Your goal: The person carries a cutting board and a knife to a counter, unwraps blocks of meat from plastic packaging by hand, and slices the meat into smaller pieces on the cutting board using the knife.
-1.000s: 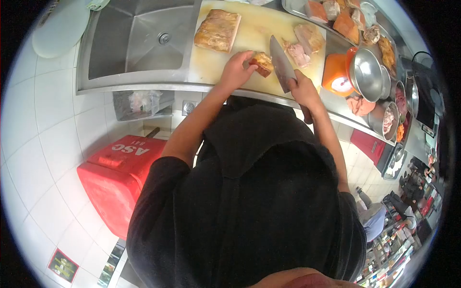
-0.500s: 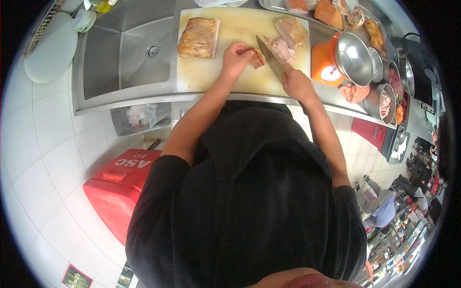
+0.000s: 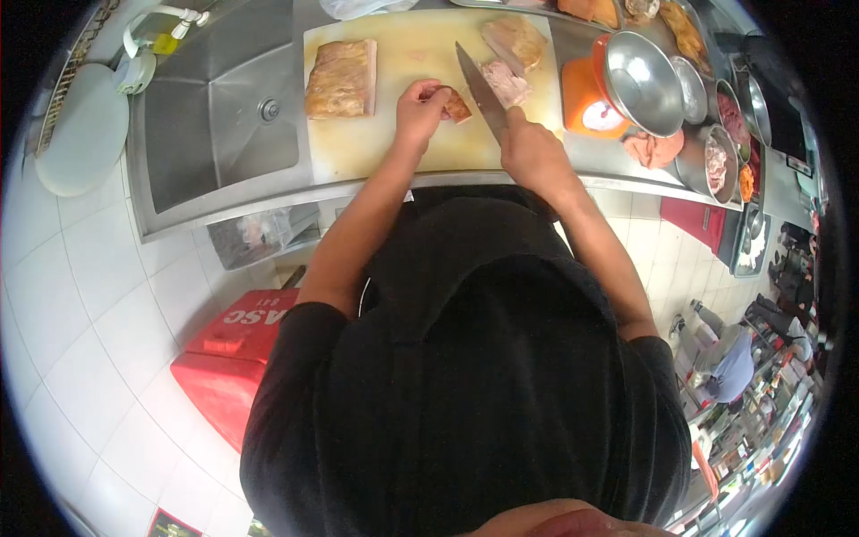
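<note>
My left hand (image 3: 418, 115) is closed on a small browned piece of meat (image 3: 457, 108), held at the cutting board (image 3: 403, 154). In my right hand (image 3: 535, 154) is a large kitchen knife (image 3: 483, 94), gripped by its handle. Its blade points away from me, just right of the small piece and apart from it. Pale cut meat (image 3: 506, 84) lies right of the blade, with a bigger meat chunk (image 3: 515, 43) behind it. A large browned slab of meat (image 3: 340, 80) rests on the board's left side.
Left of the board is a steel sink (image 3: 219, 112) with a tap (image 3: 170, 16). An orange scale (image 3: 582, 97) with a steel bowl (image 3: 642, 83) stands to the right, near several bowls of meat. A red box (image 3: 234, 349) sits low on the left. Another person (image 3: 729, 362) is at lower right.
The view has shifted, so the counter appears farther left. The knife's blade looks slightly more upright in the picture. Both hands keep their hold on the meat piece and the knife.
</note>
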`<action>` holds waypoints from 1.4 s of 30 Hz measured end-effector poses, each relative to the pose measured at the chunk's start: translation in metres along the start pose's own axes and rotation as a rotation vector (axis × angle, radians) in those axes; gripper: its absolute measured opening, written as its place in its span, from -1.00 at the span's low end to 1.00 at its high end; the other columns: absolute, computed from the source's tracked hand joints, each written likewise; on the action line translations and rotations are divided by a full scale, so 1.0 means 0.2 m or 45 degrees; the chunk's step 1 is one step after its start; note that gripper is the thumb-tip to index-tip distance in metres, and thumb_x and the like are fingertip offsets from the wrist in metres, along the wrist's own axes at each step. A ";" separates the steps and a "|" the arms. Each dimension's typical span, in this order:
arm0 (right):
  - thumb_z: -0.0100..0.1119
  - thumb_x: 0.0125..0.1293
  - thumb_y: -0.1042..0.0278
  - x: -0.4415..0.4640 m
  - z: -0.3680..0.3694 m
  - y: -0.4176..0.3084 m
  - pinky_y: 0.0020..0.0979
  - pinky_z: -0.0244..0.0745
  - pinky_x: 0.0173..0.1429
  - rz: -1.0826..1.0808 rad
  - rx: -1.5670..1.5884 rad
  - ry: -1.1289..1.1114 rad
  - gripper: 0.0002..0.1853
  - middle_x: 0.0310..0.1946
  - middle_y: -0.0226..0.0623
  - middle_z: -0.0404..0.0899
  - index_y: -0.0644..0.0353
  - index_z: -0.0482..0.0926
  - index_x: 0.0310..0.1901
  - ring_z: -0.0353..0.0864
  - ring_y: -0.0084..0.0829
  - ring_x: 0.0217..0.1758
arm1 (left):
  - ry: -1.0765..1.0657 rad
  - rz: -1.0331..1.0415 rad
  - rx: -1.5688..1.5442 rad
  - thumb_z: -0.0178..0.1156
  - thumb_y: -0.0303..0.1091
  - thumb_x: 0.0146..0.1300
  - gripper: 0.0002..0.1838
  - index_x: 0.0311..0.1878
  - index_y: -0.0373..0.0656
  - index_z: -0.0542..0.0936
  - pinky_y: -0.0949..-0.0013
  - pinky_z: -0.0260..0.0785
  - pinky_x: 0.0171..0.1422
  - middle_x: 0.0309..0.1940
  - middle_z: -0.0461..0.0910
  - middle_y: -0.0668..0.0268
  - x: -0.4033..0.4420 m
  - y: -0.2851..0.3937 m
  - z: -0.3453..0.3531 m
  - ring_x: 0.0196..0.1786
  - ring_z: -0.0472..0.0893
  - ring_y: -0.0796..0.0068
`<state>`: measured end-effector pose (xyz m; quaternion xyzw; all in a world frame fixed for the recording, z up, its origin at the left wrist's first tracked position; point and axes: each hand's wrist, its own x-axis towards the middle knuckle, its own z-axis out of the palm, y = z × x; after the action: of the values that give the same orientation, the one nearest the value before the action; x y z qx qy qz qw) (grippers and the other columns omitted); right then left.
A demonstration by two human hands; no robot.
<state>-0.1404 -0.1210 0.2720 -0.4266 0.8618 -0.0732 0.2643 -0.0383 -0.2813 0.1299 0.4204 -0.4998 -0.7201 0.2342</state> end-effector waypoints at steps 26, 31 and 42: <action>0.03 0.25 0.52 0.07 -0.04 -0.11 0.08 0.58 -0.02 -0.128 -0.149 -0.099 -0.76 -0.29 0.20 0.68 0.36 0.40 -0.05 0.72 0.15 -0.15 | 0.250 0.493 0.321 0.35 -0.42 0.30 -0.76 -0.02 -0.25 0.61 0.35 0.48 -0.10 -0.20 0.56 0.23 0.00 -0.19 0.09 -0.24 0.57 0.43; 0.07 0.24 0.48 0.09 -0.06 -0.14 0.02 0.62 0.04 -0.103 -0.183 -0.129 -0.73 -0.21 0.20 0.70 0.40 0.50 -0.04 0.75 0.11 -0.07 | 0.301 0.617 0.434 0.35 -0.44 0.28 -0.73 0.02 -0.25 0.59 0.28 0.49 -0.12 -0.18 0.50 0.14 -0.02 -0.17 0.12 -0.25 0.57 0.32; 0.05 0.26 0.46 0.13 -0.10 -0.18 -0.01 0.58 0.11 -0.058 -0.200 -0.223 -0.67 -0.15 0.20 0.70 0.40 0.52 0.03 0.71 0.10 0.02 | 0.328 0.725 0.404 0.35 -0.47 0.26 -0.73 -0.01 -0.27 0.58 0.25 0.47 -0.15 -0.23 0.47 0.14 -0.02 -0.19 0.13 -0.28 0.55 0.28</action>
<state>-0.1385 -0.1649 0.2922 -0.4701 0.8287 0.0261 0.3027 -0.0550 -0.2497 0.0997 0.3829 -0.6691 -0.4803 0.4184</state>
